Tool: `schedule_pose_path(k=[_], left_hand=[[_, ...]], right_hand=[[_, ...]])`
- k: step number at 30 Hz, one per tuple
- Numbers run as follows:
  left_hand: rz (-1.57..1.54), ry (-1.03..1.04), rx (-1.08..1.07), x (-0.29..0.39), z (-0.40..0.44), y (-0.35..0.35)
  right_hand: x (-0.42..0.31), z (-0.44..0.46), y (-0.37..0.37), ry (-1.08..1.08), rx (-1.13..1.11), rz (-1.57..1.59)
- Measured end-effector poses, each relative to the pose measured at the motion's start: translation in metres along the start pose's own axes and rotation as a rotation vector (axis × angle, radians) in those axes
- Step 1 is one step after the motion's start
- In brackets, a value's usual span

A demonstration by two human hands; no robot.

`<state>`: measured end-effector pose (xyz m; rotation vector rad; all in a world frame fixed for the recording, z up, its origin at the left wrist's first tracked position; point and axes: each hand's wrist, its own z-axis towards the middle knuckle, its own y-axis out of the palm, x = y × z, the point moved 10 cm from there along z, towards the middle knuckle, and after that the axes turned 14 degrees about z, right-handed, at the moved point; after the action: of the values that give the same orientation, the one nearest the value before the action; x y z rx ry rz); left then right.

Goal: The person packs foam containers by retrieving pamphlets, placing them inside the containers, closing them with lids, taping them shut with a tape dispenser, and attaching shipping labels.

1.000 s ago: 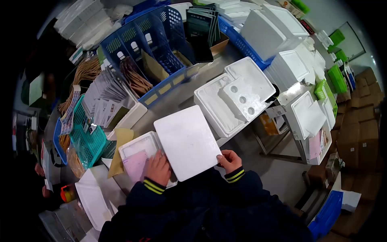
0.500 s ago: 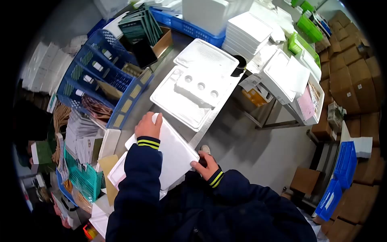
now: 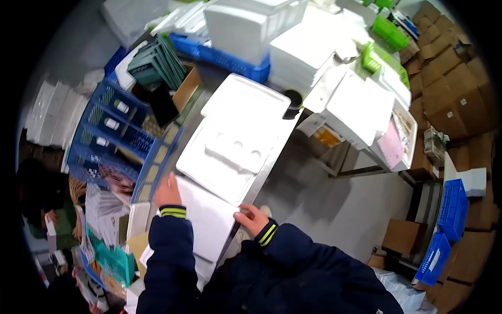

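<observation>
1. Evidently the largest thing near the hands is the metal table (image 3: 266,175), running away beyond them, its bare edge just past the right hand.
2. Left of and beyond the left hand stands the divided blue basket (image 3: 156,159), tilted in view, with pale labels along its wall.
3. Beyond both hands lies the white foam box (image 3: 196,165), with three round hollows in the raised block in its middle; a rimmed white piece (image 3: 243,97) lies at its far end.
4. Between the two hands is the flat white lid (image 3: 209,220), its far edge beside the foam box. More white foam shows under its near end.
5. The teal basket (image 3: 119,264) sits left of the left hand and closer to the body.
6. Well beyond the left hand, a cardboard box (image 3: 189,86) holds upright green booklets (image 3: 151,68).
7. The left hand (image 3: 167,192) lies at the lid's far left corner, fingers fairly straight; whether it grips cannot be told.
8. The right hand (image 3: 254,220) is half curled, thumb and forefinger closed on the lid's right corner.
9. The black phone (image 3: 163,106) leans beyond the left hand, against the cardboard box.
</observation>
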<state>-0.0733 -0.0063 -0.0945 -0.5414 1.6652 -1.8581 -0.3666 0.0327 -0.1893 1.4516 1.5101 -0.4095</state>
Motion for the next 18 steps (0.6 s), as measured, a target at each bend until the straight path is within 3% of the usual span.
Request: schedule_pose_path(k=[3,4,7,12,14,16,17,18], left_hand=[[-0.071,-0.024,-0.010,0.003,-0.002,-0.007],[-0.099,-0.008,-0.013,0.006,-0.002,-0.013],[-0.056,-0.011,-0.012,0.001,0.000,-0.009],[-0.085,-0.023,-0.005,-0.004,-0.002,-0.004],[-0.084,-0.030,-0.014,-0.003,-0.002,-0.006],[-0.088,-0.030,-0.016,-0.001,-0.001,-0.010],[-0.072,-0.025,-0.024,-0.003,0.000,-0.005],[-0.069,-0.033,-0.030,-0.002,-0.001,-0.003]], right_hand=[[0.001,0.015,-0.014,-0.085,0.007,-0.016],[0.004,0.020,-0.017,-0.008,0.023,-0.145],[0.000,0.030,-0.019,0.014,0.078,-0.116],[-0.004,0.050,-0.014,0.054,-0.032,-0.067],[-0.065,0.046,-0.019,-0.631,0.022,-0.242],[-0.121,0.049,-0.056,-0.298,0.064,-0.447],[-0.150,0.058,-0.092,-0.499,0.227,-0.642],[-0.202,0.050,-0.109,-0.911,0.424,-0.791]])
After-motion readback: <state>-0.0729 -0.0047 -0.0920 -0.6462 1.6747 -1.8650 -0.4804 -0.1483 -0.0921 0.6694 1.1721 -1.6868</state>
